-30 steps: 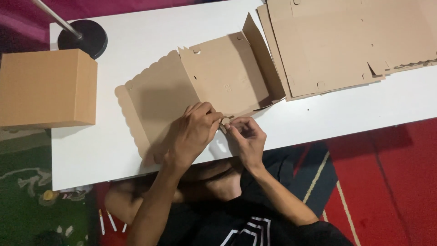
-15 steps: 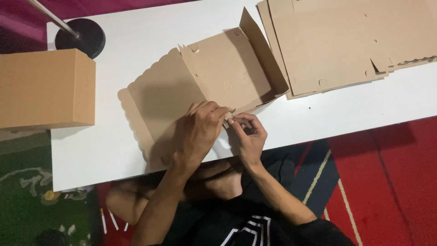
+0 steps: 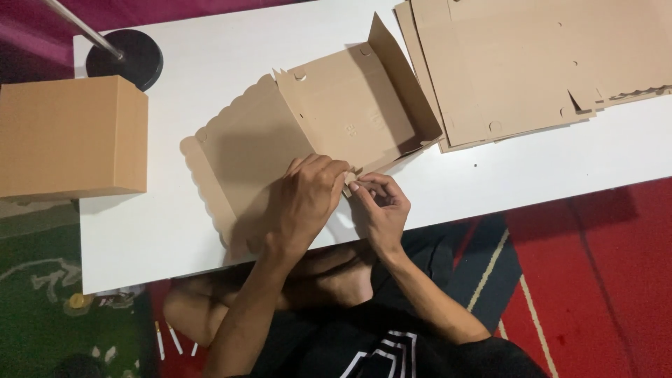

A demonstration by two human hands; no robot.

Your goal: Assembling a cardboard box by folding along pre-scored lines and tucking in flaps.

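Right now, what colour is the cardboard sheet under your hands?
Plain light brown, unprinted, with a scalloped edge; the cardboard sheet shows best in the head view.

Both forearms are seen bare, with no sleeve reaching the wrists. No ring, watch or band is seen on the left hand [image 3: 306, 203] or the right hand [image 3: 381, 210]. A black garment with white stripe markings is worn, shown at the lower middle of the frame.

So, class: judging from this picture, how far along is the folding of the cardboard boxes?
Done: one closed brown cardboard box stands on the white table. In hand: the left hand and right hand pinch a tab on a half-folded brown cardboard blank. Left: a stack of flat cardboard blanks lies unfolded.
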